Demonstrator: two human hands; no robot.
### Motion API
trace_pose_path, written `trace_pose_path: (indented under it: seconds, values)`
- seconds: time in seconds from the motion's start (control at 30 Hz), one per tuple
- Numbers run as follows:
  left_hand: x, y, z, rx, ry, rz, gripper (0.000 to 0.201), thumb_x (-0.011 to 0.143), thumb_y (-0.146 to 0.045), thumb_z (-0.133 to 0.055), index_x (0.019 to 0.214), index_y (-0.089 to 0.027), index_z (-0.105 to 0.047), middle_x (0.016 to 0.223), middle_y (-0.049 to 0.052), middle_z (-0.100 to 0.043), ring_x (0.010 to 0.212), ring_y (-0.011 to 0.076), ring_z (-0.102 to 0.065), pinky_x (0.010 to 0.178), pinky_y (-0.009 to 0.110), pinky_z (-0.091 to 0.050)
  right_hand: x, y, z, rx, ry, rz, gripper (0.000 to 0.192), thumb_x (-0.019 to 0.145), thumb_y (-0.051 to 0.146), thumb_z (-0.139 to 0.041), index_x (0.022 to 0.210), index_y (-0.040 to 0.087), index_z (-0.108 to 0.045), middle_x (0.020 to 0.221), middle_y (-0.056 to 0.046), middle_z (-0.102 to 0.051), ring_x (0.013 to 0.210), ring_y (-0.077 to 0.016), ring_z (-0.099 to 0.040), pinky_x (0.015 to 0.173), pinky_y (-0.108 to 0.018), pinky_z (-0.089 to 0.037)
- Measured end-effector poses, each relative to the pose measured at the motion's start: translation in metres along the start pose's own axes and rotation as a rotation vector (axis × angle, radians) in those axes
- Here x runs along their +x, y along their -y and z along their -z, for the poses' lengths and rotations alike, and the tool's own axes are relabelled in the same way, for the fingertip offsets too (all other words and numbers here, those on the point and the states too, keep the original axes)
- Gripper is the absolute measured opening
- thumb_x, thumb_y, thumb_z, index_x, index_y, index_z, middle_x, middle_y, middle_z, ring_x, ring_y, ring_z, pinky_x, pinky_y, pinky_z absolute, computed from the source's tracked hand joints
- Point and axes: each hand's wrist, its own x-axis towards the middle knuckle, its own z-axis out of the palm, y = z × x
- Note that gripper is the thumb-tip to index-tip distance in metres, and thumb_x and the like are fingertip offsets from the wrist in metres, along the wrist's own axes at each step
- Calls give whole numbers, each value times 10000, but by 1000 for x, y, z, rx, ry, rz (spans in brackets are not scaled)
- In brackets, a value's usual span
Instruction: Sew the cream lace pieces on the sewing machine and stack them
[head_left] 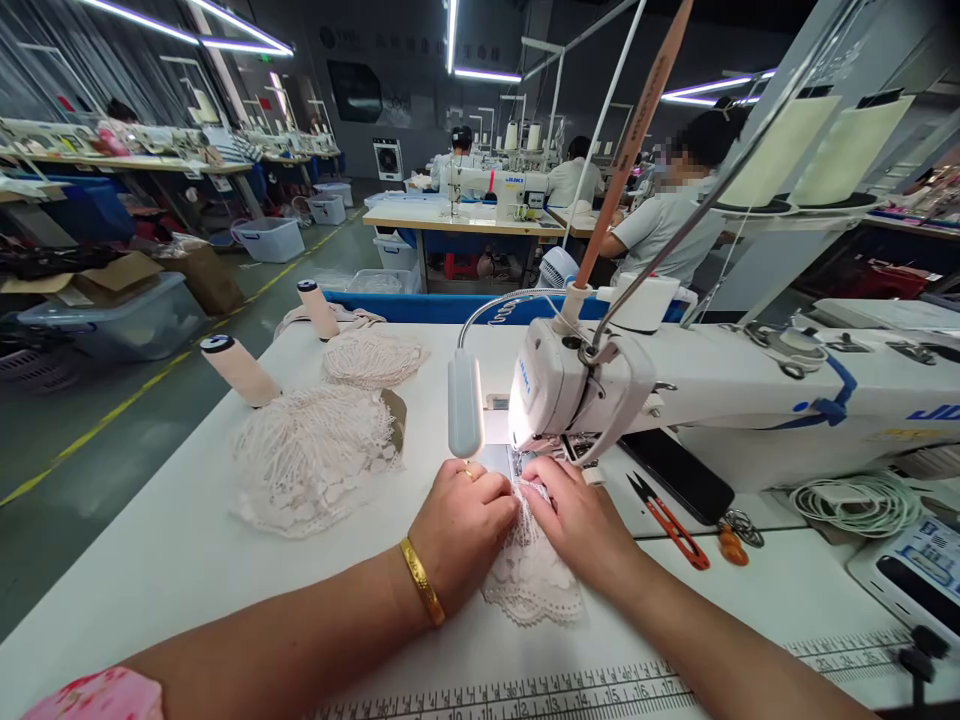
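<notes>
Grip: left hand point(469, 525) and right hand point(581, 515) both pinching cream openwork lace piece point(531, 580).
Machine lettering: blue "JUKI" on white metal sewing machine point(555, 390), 12 o'clock from lace.
Ruler: white printed strip point(570, 695), black numerals 14–17 legible, 6 o'clock.
Lamp: grey oblong head point(465, 405), 11 o'clock, near left hand.
Bench: red-handled metal snips point(670, 522), 3 o'clock.
Lace: scalloped hem toward 6 o'clock.

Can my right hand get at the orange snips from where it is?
Likely yes. The orange snips lie uncovered just to the right of your right hand, with nothing visible between them; it would probably just need to leave the lace piece first.
</notes>
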Motion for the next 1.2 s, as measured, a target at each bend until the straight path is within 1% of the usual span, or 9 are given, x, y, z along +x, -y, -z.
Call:
trace_pose_path:
  seconds: [0.13, 0.23, 0.37, 0.5, 0.67, 0.83, 1.0, 1.1, 1.2]
  values:
    - [2, 1, 0, -8, -22, -16, 198, 1050, -119, -552, 1016, -199, -730, 958, 24, -710, 828, 218, -556, 828, 398, -334, -5, -5, 8, -23, 16, 138, 185, 1067, 196, -494, 1145, 234, -658, 1028, -68, -711, 886, -243, -660, 714, -324, -497]
    - [1, 2, -1, -9, -19, -14, 202, 1061, -129, -538, 1025, -197, -726, 974, 28, -710, 839, 222, -563, 827, 401, -339, -9, -6, 11, -12, 39, 208, 254, 1046, 131, -488, 1126, 243, -701, 1108, -78, -697, 956, -240, -655, 752, -317, -521]
    - [0, 1, 1, -1, -10, -13, 180, 1056, -149, -537, 1069, -190, -712, 1035, 44, -713, 866, 235, -566, 828, 412, -355, -10, -7, 10, -66, 9, 248, 290, 1013, 79, -490, 1095, 220, -730, 1130, -95, -700, 931, -235, -659, 686, -303, -502]
    - [1, -1, 3, 0, 39, 6, 152, 1030, -154, -571, 1125, -177, -687, 1098, 54, -722, 949, 259, -596, 852, 434, -372, -8, -8, 10, -122, -39, 255, 317, 1010, 64, -479, 1136, 205, -733, 1111, -95, -726, 829, -215, -662, 637, -305, -475]
    - [2, -1, 5, 39, 78, 21, 173, 997, -178, -629, 1165, -179, -667, 1165, 60, -723, 1008, 276, -607, 871, 457, -392, -7, -7, 11, -148, -75, 220, 303, 998, 85, -493, 1107, 230, -735, 1167, -82, -745, 800, -214, -665, 648, -317, -479]
    - [6, -3, 6, 93, 144, 57, 191, 977, -216, -678, 1165, -184, -664, 1199, 60, -722, 1032, 284, -612, 862, 466, -407, -5, -10, 9, -174, -85, 198, 335, 963, 65, -502, 1127, 234, -741, 1169, -81, -758, 861, -232, -689, 686, -322, -502]
    - [11, -4, 7, 117, 212, 82, 121, 978, -229, -670, 1080, -165, -672, 1192, 59, -722, 1010, 284, -611, 838, 473, -414, -4, -13, 6, -201, -99, 176, 346, 948, 74, -527, 1151, 240, -752, 1171, -82, -762, 916, -256, -698, 714, -338, -523]
    - [12, -3, 7, 123, 206, 71, 126, 978, -226, -655, 1081, -157, -675, 1189, 64, -724, 1011, 292, -609, 834, 477, -410, -5, -15, 5, -225, -87, 168, 364, 969, 89, -509, 1201, 228, -753, 1161, -97, -764, 949, -273, -706, 741, -360, -543]
    - [11, -3, 6, 122, 185, 54, 116, 980, -222, -651, 1070, -155, -679, 1192, 64, -726, 1008, 294, -612, 838, 476, -406, -6, -15, 4, -231, -70, 158, 381, 976, 96, -495, 1227, 229, -748, 1163, -95, -763, 945, -271, -705, 726, -363, -546]
